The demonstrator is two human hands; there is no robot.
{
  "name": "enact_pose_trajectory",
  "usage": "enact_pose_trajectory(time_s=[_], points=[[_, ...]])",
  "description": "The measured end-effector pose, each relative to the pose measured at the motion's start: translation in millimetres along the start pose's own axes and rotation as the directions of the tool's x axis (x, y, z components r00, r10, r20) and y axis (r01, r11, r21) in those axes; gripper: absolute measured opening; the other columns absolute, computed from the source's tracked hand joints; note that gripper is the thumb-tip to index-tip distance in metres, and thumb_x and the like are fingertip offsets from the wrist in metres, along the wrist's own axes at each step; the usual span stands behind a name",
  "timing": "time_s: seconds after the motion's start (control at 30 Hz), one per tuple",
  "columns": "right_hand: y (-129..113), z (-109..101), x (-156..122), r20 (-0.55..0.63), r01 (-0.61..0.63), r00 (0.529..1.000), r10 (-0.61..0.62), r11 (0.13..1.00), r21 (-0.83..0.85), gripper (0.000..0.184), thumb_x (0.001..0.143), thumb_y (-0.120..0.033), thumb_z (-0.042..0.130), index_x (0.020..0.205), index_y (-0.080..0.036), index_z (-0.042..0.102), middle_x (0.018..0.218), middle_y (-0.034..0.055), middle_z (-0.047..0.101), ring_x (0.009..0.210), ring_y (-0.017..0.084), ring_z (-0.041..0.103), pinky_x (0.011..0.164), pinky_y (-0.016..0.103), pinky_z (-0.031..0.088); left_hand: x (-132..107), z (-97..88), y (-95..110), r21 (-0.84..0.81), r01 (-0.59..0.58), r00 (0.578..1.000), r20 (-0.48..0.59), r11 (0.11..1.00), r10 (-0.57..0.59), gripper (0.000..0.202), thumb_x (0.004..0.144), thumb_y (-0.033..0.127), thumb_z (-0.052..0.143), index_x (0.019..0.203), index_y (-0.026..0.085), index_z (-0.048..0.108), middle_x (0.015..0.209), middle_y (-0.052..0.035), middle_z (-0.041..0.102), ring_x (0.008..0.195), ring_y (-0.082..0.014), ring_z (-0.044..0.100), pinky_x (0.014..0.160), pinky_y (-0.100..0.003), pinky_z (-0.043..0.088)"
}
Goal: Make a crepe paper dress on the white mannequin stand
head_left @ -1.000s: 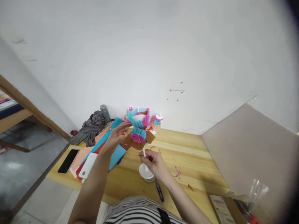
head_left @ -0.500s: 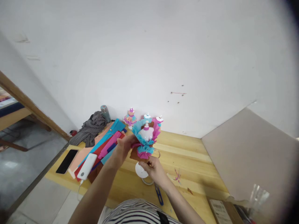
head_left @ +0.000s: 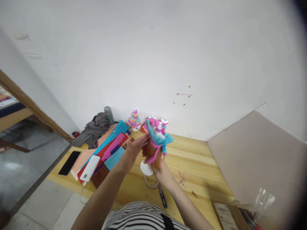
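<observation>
I hold a small doll-shaped paper figure (head_left: 157, 140) with pink, blue and brown crepe ruffles above the wooden table (head_left: 196, 166). My right hand (head_left: 159, 167) grips its stand from below, near the round white base (head_left: 146, 168). My left hand (head_left: 135, 148) touches the figure's left side with its fingers stretched out. The figure is tilted, its skirt turned toward me.
Coloured paper sheets (head_left: 110, 148), a white power bank (head_left: 90, 167) and a black phone (head_left: 69, 163) lie at the left. Other finished paper dolls (head_left: 134, 119) stand by the wall. Blue scissors (head_left: 163, 196) lie near me. A striped cloth (head_left: 94, 129), a flask (head_left: 109, 114) and a grey board (head_left: 259, 156) border the table.
The figure came off the table area into both hands and turned: first its front faced me, now it is tilted sideways. My left hand moved in from the paper sheets to its side.
</observation>
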State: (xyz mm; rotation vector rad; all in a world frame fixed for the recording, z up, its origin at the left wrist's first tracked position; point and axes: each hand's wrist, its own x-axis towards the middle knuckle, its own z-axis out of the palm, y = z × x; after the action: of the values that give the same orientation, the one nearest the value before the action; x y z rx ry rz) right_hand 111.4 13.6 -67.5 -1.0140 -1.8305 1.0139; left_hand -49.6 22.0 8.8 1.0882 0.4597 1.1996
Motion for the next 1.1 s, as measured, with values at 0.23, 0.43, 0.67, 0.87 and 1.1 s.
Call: enact_pose_trajectory(time_s=[0.23,0.43,0.67,0.87,1.1], points=[[-16,-21,2,0.030,0.007,1.000,-0.005,0.999,-0.042,0.037,0.095,-0.045,0.040,0.084,-0.018,0.064,0.088,0.0095,0.063,0.079,0.020,0.057,0.069,0.029,0.048,-3,2.0,12,0.235,-0.114,0.980,-0.131,0.965,0.148,0.063,0.092,0.061,0.028,0.114,0.019,0.069,0.124,-0.0119,0.066,0.125,-0.0287,0.053,0.110,-0.046,0.033],[-25,-17,0,0.086,-0.096,0.992,0.096,0.995,-0.004,0.045,0.094,-0.051,0.039,0.081,-0.016,0.064,0.076,0.0052,0.056,0.066,0.016,0.049,0.059,0.027,0.043,-3,8.6,23,0.588,-0.218,0.885,-0.217,0.779,0.411,0.019,0.088,0.025,0.059,0.101,0.022,0.072,0.107,-0.0086,0.070,0.107,-0.0211,0.061,0.092,-0.035,0.049],[-21,-10,6,-0.034,-0.058,0.998,0.059,0.998,0.023,0.020,0.089,-0.031,0.048,0.080,-0.017,0.059,0.074,0.0038,0.062,0.066,0.016,0.054,0.060,0.025,0.042,-4,24.3,32,0.836,-0.297,0.797,-0.049,0.461,0.602,0.016,0.083,0.013,0.062,0.093,0.021,0.072,0.097,-0.0073,0.072,0.096,-0.0193,0.063,0.088,-0.035,0.049],[-19,-9,7,-0.017,-0.023,1.000,0.021,0.993,-0.118,0.013,0.085,-0.020,0.047,0.078,-0.017,0.057,0.072,0.0045,0.063,0.065,0.016,0.055,0.060,0.024,0.041,-3,27.6,35,0.773,-0.114,0.854,-0.245,0.624,0.459,0.008,0.078,0.023,0.067,0.084,0.019,0.072,0.101,-0.0091,0.069,0.097,-0.0206,0.064,0.083,-0.032,0.053],[-24,-5,7,-0.011,0.019,1.000,-0.022,0.980,-0.200,0.015,0.083,-0.014,0.043,0.077,-0.018,0.056,0.073,0.0053,0.063,0.065,0.017,0.056,0.060,0.025,0.040,1,34.5,35,0.835,-0.016,0.877,-0.252,0.551,0.408,0.008,0.071,0.019,0.069,0.066,0.019,0.063,0.083,-0.0035,0.066,0.071,-0.0143,0.061,0.063,-0.024,0.050]])
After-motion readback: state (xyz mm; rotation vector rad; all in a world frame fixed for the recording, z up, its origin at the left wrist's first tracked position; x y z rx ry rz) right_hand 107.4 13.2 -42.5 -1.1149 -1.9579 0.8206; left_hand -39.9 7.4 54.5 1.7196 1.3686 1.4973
